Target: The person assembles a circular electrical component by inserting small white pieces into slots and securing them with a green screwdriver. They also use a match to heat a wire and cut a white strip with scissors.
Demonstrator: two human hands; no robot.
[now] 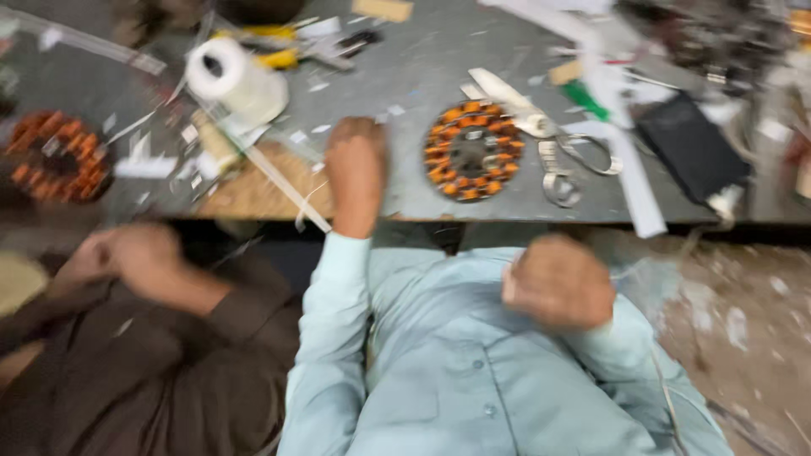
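Head view, looking down and blurred by motion: my left hand (356, 165) is closed into a fist and rests on the near edge of the grey bench (422, 59), its pale blue sleeve (334, 329) running back toward me. I cannot tell whether anything is inside that fist. Just beside it, to its right, lies a round motor stator (472, 149) with orange copper windings around a dark centre, flat on the bench and apart from my knuckles. My right hand (559, 281) is curled shut close to my chest, off the bench, and a thin pale wire (663, 380) trails down from near it; the blur hides whether the fingers actually grip it. Right of the stator sit scissors (564, 156) with pale handles, and beyond them a black flat case (691, 145). To the left stand a white tape roll (232, 80) and a second orange-wound stator (57, 157). A person in a brown sleeve (245, 308) sits at my left, their hand (135, 253) raised.
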